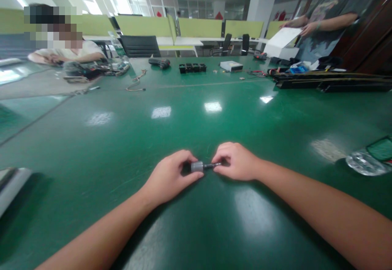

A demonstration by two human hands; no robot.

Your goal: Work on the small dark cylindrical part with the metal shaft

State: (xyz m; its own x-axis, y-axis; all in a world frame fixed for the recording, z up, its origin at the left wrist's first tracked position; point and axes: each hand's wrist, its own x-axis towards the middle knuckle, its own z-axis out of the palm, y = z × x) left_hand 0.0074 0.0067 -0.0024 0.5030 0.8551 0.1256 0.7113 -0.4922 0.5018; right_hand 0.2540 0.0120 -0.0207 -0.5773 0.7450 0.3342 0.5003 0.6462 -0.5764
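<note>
A small grey cylinder (197,166) with a thin dark shaft (210,166) lies level between my hands, low over or on the green table (183,131). My left hand (173,174) grips the cylinder between thumb and fingers at its left end. The thumb and fingertips of my right hand (234,161) pinch the far right end of the shaft. Cylinder and shaft are joined in one line.
Black blocks (192,68), a white box (231,66), a cable (135,86) and a dark tool (159,63) lie farther back. Dark rails (330,82) are at right, a clear plastic item (366,164) nearer. One person sits back left; another holds a white box (281,43).
</note>
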